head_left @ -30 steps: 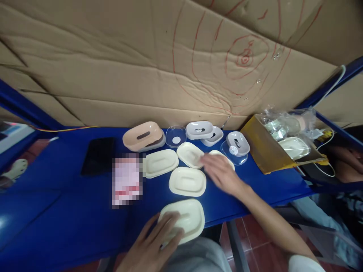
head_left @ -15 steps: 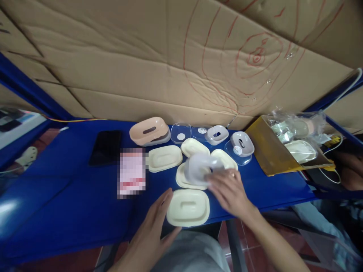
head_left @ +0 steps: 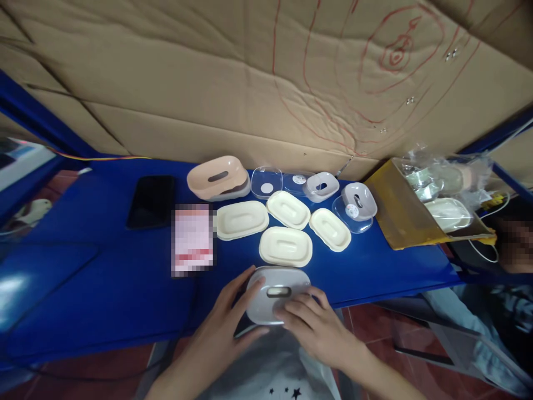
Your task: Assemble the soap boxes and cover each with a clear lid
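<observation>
A grey plastic cover [head_left: 268,310] with an oblong slot lies at the front edge of the blue table, slot side up, with cream showing through the slot. My left hand [head_left: 227,316] grips its left side, fingers on the rim and thumb at the near edge. Curled fingers of my right hand [head_left: 318,328] press on its right side and near corner. Just beyond it sits a cream oval tray [head_left: 285,256] with a raised middle. More cream trays, one at the left [head_left: 242,220], one behind [head_left: 288,210] and one at the right [head_left: 330,229], lie around it.
Along the back stand a peach slotted cover [head_left: 200,180], clear lids [head_left: 260,176] and grey slotted covers [head_left: 332,188]. A dark phone-like slab [head_left: 150,201] and a blurred pink packet [head_left: 192,236] lie left. An open cardboard box [head_left: 387,222] holding wrapped pieces stands right, before a cardboard wall [head_left: 187,83].
My right hand has brought the grey cover nearer, from above the middle tray onto the cream tray at the front edge. My left hand now grips the cover too. The view has tilted slightly.
</observation>
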Demonstrator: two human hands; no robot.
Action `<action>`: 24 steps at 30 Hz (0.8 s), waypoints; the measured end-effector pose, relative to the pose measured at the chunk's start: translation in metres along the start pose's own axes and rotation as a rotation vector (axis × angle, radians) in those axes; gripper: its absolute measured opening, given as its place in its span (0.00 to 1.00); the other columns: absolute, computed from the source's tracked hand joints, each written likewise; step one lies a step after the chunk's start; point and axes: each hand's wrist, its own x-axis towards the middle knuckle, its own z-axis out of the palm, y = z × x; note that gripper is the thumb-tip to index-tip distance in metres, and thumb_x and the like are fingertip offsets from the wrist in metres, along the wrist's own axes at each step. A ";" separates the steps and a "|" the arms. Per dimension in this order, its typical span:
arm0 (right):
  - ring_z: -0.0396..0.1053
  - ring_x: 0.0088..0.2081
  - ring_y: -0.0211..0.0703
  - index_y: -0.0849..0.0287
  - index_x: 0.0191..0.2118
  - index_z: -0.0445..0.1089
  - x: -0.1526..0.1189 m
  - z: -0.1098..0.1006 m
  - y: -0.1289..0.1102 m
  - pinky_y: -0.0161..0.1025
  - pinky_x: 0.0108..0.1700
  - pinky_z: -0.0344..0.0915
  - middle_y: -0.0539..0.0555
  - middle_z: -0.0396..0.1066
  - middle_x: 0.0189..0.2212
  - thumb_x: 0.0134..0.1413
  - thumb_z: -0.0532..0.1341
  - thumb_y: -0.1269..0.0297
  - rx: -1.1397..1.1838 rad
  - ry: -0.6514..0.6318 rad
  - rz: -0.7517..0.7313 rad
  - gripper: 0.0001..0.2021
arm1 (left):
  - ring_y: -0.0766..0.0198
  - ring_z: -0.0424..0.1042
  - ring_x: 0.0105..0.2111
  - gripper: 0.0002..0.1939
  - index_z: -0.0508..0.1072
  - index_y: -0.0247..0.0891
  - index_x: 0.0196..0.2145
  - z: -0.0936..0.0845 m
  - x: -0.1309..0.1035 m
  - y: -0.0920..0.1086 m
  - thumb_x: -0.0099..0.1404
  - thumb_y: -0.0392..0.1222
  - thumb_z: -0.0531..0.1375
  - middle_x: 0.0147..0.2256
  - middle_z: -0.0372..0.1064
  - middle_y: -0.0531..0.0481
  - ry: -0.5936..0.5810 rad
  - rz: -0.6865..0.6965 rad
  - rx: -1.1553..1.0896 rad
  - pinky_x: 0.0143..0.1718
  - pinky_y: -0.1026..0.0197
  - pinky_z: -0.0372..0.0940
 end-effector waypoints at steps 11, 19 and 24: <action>0.73 0.50 0.43 0.52 0.55 0.79 -0.006 0.003 0.000 0.45 0.71 0.58 0.49 0.82 0.44 0.75 0.61 0.70 -0.045 0.097 -0.012 0.12 | 0.44 0.71 0.66 0.30 0.61 0.50 0.75 -0.004 0.001 0.000 0.80 0.56 0.59 0.71 0.62 0.37 0.010 0.076 0.015 0.60 0.41 0.77; 0.56 0.76 0.61 0.54 0.63 0.72 -0.018 -0.004 0.023 0.63 0.71 0.67 0.62 0.68 0.68 0.76 0.62 0.55 0.112 0.017 0.138 0.17 | 0.44 0.70 0.68 0.29 0.62 0.50 0.74 -0.012 0.005 0.003 0.81 0.57 0.58 0.74 0.57 0.39 -0.012 0.076 0.021 0.61 0.41 0.77; 0.57 0.76 0.56 0.55 0.63 0.71 -0.022 -0.001 0.028 0.58 0.68 0.73 0.63 0.67 0.68 0.78 0.59 0.57 0.199 0.013 0.159 0.15 | 0.47 0.66 0.71 0.22 0.68 0.49 0.70 -0.019 0.007 0.004 0.83 0.51 0.55 0.78 0.49 0.43 -0.057 0.104 0.042 0.63 0.45 0.76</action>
